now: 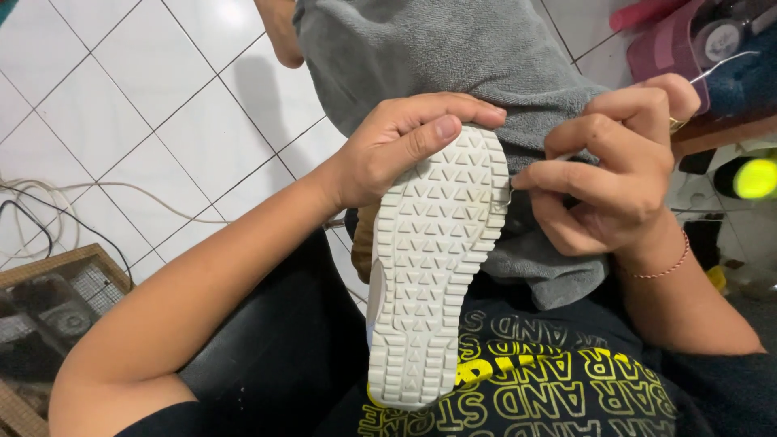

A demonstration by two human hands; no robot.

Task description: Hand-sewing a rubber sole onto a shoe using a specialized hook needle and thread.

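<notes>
Sneaker [433, 267] lies sole-up on lap, long axis running toe-away to heel-near. Left hand [396, 146] wraps toe end, thumb on tread. Right hand [615, 174], just right of toe, fingers pinched at sole edge w/ grey towel [453, 57] behind.

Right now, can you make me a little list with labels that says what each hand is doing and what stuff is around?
Left hand: left hand grips the toe end of the white rubber-soled shoe, sole turned up
Right hand: right hand pinches at the shoe's edge, fingers curled; what they pinch is too small to tell
Sole: raised triangle tread, pale and fairly clean
Under the shoe: grey terry towel draped over the lap
Floor: white square floor tiles
Nearby: pale cables on the floor, wooden mesh-topped box at the left
</notes>
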